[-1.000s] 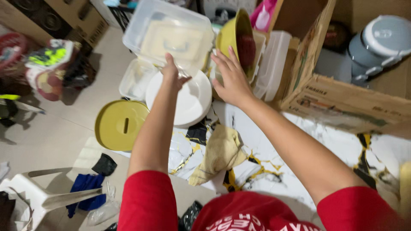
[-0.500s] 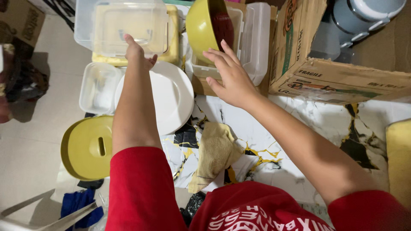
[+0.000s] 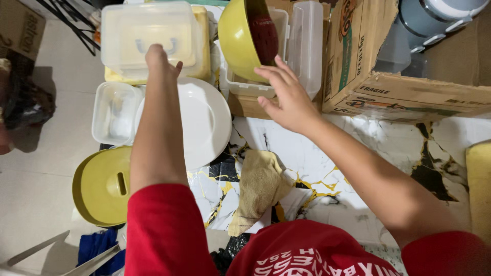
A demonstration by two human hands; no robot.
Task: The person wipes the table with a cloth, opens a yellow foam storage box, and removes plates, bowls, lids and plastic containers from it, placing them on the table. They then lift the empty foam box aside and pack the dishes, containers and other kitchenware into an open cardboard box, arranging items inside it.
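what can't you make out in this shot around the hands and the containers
Head view only:
- Left hand fingers: hidden behind the clear lidded container, so its grip is unclear.
- Yellow bowl: top cut off by the frame edge; its dark red contents are unclear.
- Grey pot in the cardboard box: cut off by the top edge.
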